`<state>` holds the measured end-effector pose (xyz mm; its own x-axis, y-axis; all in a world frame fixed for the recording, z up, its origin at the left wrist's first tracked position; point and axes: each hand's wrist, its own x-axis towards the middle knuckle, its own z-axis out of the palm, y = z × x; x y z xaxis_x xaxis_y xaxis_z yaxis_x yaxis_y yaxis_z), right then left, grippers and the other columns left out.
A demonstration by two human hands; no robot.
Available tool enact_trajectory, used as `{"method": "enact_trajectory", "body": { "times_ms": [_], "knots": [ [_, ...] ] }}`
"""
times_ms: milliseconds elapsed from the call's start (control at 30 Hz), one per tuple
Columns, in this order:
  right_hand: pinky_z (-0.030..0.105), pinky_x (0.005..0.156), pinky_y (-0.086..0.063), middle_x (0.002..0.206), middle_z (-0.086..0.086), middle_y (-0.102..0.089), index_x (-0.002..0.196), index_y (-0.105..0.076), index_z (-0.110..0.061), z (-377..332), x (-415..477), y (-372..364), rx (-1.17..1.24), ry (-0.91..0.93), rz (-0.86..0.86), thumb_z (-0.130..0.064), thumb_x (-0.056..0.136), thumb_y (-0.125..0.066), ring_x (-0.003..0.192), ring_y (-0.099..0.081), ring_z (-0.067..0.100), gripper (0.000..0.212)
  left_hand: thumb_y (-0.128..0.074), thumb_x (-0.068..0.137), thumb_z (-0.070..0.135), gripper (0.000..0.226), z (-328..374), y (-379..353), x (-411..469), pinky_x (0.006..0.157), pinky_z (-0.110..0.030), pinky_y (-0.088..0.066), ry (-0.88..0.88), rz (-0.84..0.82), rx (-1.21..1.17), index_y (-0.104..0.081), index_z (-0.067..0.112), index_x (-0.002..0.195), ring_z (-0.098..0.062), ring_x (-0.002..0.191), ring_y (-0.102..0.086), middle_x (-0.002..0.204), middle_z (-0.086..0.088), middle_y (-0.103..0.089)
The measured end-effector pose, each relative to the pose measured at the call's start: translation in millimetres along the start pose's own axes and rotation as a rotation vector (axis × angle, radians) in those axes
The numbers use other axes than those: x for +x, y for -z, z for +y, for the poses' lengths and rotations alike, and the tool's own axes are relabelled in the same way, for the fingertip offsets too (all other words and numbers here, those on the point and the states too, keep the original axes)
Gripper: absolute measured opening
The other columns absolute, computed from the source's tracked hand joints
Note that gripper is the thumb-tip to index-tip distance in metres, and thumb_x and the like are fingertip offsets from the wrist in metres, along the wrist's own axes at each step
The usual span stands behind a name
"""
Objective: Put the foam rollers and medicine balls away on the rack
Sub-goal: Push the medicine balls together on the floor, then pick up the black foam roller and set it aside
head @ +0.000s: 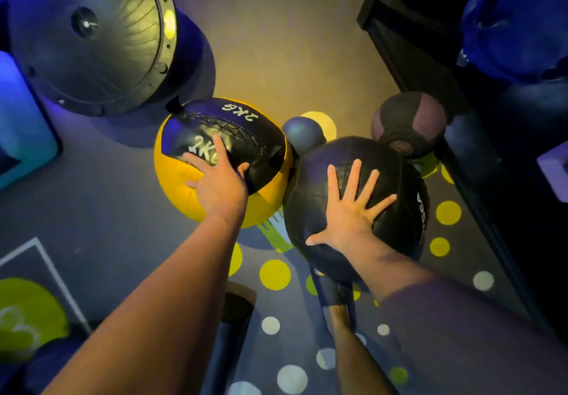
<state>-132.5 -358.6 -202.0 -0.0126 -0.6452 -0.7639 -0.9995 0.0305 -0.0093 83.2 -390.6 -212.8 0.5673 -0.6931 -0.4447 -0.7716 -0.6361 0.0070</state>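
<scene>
Two smaller balls crowd the floor beyond our hands. A dark blue ball sits in the gap behind the two big medicine balls, and a purple-and-black ball lies just beside the foot of the rack. The rack's dark frame runs along the right side and holds large blue balls. At upper left a balance dome is tipped on its edge with its flat black base facing us, close to the yellow ball. A light blue block stands at the left edge. Near our feet lies a dark cylinder; we cannot tell whether it is a foam roller.

Underfoot is grey carpet scattered with yellow and white dots, with a white line and a green circle at lower left. The room is dim, lit in blue and violet, with a warmer patch in the middle.

Both medicine balls rest on the carpet in front of the rack, touching each other. Our left hand lies on the yellow-and-black ball, which is marked 2KG in white, with the fingers spread over its top. Our right hand presses flat on the black ball with its fingers splayed wide. Neither hand closes around anything.
</scene>
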Motion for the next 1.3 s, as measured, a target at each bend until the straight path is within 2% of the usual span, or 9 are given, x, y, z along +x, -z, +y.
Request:
{"method": "enact_trajectory", "body": {
  "times_ms": [200,333,500,733,900,1000,1133,1233,1300],
  "knots": [
    [0.083,0.105,0.006,0.161,0.02,0.032,0.155,0.028,-0.023,-12,-31,-18,-0.149,-0.004,0.174,-0.079,0.052,-0.079,0.146,0.023,0.053,0.159,-0.05,0.096,0.009,0.08,-69,-5,-94,0.073,-0.043,-0.049,-0.149,0.144,-0.316,-0.014,0.042,0.159,-0.044,0.12,-0.056,0.169,-0.001,-0.014],
    [0.078,0.112,-0.001,0.168,0.017,0.006,0.162,-0.007,-0.02,-39,-103,-69,-0.324,0.141,0.382,-0.044,0.088,-0.069,0.152,0.002,0.048,0.099,-0.049,0.091,0.004,0.078,-166,-19,-198,0.09,-0.046,-0.049,-0.046,0.107,-0.479,-0.028,0.038,0.157,-0.036,0.127,-0.056,0.165,0.004,-0.029],
    [0.068,0.118,-0.011,0.166,0.013,-0.015,0.15,-0.039,-0.019,-56,-248,-196,-0.072,0.024,0.363,-0.026,0.095,-0.057,0.151,-0.013,0.043,0.058,-0.052,0.094,0.018,0.065,-346,-34,-346,0.092,-0.047,-0.05,-0.057,-0.09,-0.364,-0.038,0.037,0.154,-0.038,0.118,-0.061,0.139,-0.011,-0.06],
    [0.054,0.116,-0.028,0.158,0.012,-0.024,0.149,-0.038,-0.015,-137,-427,-394,0.258,-0.031,-0.033,-0.028,0.09,-0.063,0.146,-0.025,0.037,0.065,-0.061,0.093,0.015,0.063,-549,-102,-488,0.1,-0.043,-0.045,-0.075,-0.175,-0.404,-0.041,0.02,0.153,-0.039,0.119,-0.06,0.138,-0.018,-0.059],
    [0.043,0.113,-0.032,0.151,0.016,-0.038,0.146,-0.041,-0.009,-148,-457,-517,0.349,-0.006,-0.136,-0.028,0.1,-0.049,0.141,-0.035,0.037,0.05,-0.057,0.097,0.018,0.055,-601,-194,-506,0.098,-0.043,-0.05,0.174,-0.164,-0.582,-0.046,0.02,0.15,-0.038,0.114,-0.065,0.13,-0.019,-0.067],
    [0.04,0.112,-0.033,0.151,0.019,-0.041,0.148,-0.04,-0.006,-151,-437,-572,0.437,0.045,-0.135,-0.031,0.103,-0.048,0.14,-0.039,0.038,0.052,-0.055,0.099,0.021,0.051,-612,-250,-509,0.101,-0.039,-0.048,0.205,-0.124,-0.705,-0.047,0.025,0.15,-0.034,0.116,-0.065,0.126,-0.016,-0.069],
    [0.044,0.118,-0.024,0.156,0.017,-0.036,0.149,-0.037,-0.007,-180,-384,-611,0.498,0.071,0.023,-0.045,0.101,-0.049,0.147,-0.028,0.035,0.063,-0.051,0.103,0.037,0.05,-609,-303,-461,0.116,-0.031,-0.032,-0.015,-0.02,-0.593,-0.045,0.025,0.151,-0.022,0.142,-0.044,0.155,-0.005,-0.046],
    [0.046,0.124,-0.012,0.166,0.015,-0.017,0.159,-0.013,-0.008,-222,-315,-618,0.673,0.088,0.153,-0.056,0.1,-0.044,0.154,-0.011,0.031,0.083,-0.028,0.105,0.054,0.054,-593,-334,-391,0.125,-0.045,-0.017,-0.073,0.015,-0.338,-0.024,0.042,0.158,-0.022,0.155,-0.017,0.169,0.001,-0.017],
    [0.047,0.124,-0.009,0.167,0.021,-0.002,0.16,0.006,-0.008,-247,-273,-631,0.771,0.122,0.239,-0.068,0.094,-0.045,0.155,-0.006,0.034,0.102,-0.017,0.104,0.058,0.054,-591,-355,-355,0.121,-0.049,-0.023,-0.003,0.031,-0.266,-0.018,0.049,0.157,-0.03,0.151,-0.029,0.165,-0.005,-0.029]
  ]
}}
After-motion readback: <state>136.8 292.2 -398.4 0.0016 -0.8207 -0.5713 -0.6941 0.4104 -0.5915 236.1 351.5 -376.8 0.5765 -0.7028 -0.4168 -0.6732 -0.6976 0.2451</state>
